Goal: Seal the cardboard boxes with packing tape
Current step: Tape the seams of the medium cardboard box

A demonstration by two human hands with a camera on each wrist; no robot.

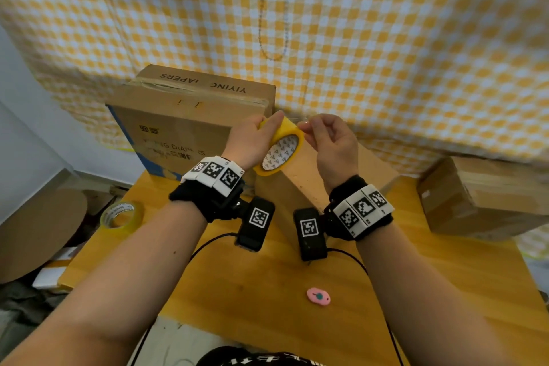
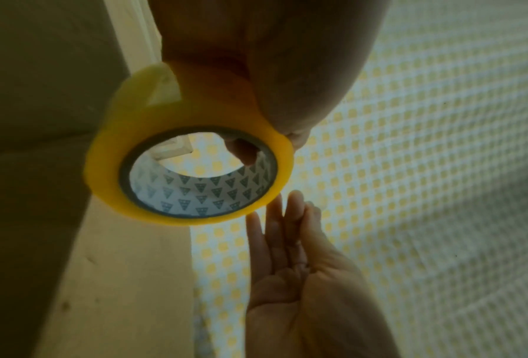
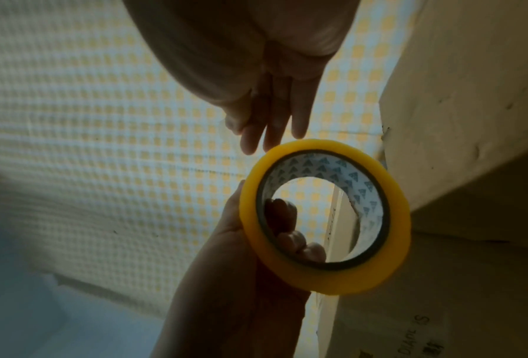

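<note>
A yellow tape roll point(image 1: 279, 147) with a white patterned core is held up above a plain cardboard box point(image 1: 300, 190) on the wooden table point(image 1: 267, 291). My left hand point(image 1: 269, 128) grips the roll, thumb on its outer face and fingers through the core point(image 3: 287, 230). My right hand point(image 1: 303, 126) meets the roll's upper rim; its thumb and forefinger pinch a faint clear tape end there. In the right wrist view the other fingers point(image 3: 272, 135) reach nearly straight to the rim of the roll point(image 3: 327, 278). In the left wrist view the roll point(image 2: 103, 169) hangs under my thumb.
A large printed carton point(image 1: 190, 116) stands at the back left, taped along its top. Another brown box point(image 1: 475, 199) sits at the right. A second, clear tape roll point(image 1: 120, 217) lies at the table's left edge. A pink cutter point(image 1: 318, 296) lies near me. Checked cloth point(image 1: 386, 38) hangs behind.
</note>
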